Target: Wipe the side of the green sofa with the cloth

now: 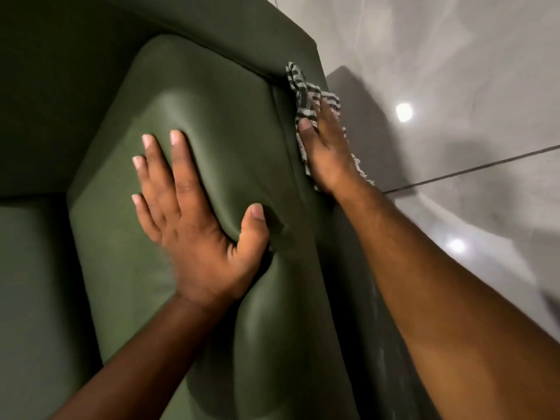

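Note:
The green sofa (212, 95) fills the left and middle of the head view, seen from above its padded armrest. My left hand (194, 213) lies flat on the armrest with fingers spread, pressing a dent into the cushion. My right hand (325, 147) presses a black-and-white striped cloth (298, 83) against the top outer edge of the sofa's side. The cloth sticks out beyond the fingertips and along the edge of the palm, with frayed threads at the wrist side. The sofa's outer side face drops away below my right forearm and is mostly hidden.
A glossy grey tiled floor (454, 71) lies to the right of the sofa, with a dark grout line (472, 169) and bright light reflections. The sofa's seat cushion (30, 283) is at lower left.

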`<state>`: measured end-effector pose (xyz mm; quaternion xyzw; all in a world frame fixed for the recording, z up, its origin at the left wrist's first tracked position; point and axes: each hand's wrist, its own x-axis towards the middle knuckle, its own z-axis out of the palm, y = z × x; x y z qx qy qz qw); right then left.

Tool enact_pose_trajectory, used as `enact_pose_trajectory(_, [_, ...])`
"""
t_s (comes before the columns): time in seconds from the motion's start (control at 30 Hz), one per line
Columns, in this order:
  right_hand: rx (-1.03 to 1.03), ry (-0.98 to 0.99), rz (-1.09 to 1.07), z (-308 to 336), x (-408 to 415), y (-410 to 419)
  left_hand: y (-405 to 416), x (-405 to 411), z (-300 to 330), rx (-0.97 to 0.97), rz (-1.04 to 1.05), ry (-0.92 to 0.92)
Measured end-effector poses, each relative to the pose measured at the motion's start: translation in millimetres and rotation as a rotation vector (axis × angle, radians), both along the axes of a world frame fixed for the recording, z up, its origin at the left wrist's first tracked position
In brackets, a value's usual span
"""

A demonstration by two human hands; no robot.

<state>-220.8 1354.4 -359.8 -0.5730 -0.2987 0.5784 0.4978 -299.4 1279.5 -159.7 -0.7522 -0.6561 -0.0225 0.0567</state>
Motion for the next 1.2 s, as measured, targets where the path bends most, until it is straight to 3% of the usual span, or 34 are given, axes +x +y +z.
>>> enact_pose_trajectory(0.33, [-0.028, -0.014, 0.040, 28.1, -13.1, -219.1, -3.1, 8.5, 12.4, -0.031, 0.044, -0.002])
enact_pose_trajectory(0.47, [-0.002, -0.085, 0.111, 21.3, -10.7, -173.3, -49.4, 6.5, 26.2, -0.165, 0.149, -0.112])
enact_pose_trajectory(0.57, [0.015, -0.162, 0.139, 12.8, -3.9, -107.9, -107.8, -0.2, 31.0, -0.259, 0.095, -0.034])
enact_pose_trajectory(0.87, [0.035, -0.136, 0.114, 7.6, -7.4, -117.9, -120.3, -1.0, 10.3, -0.128, 0.111, -0.008])
enact_pose_trajectory(1.07, [-0.099, 0.001, 0.031, 17.4, -24.3, -273.3, -118.5, -3.4, 13.3, -0.125, 0.095, -0.010])
enact_pose_trajectory(1.2, [-0.127, -0.045, 0.085, 34.1, -38.6, -371.9, -123.6, -2.3, 24.1, -0.173, 0.098, -0.011])
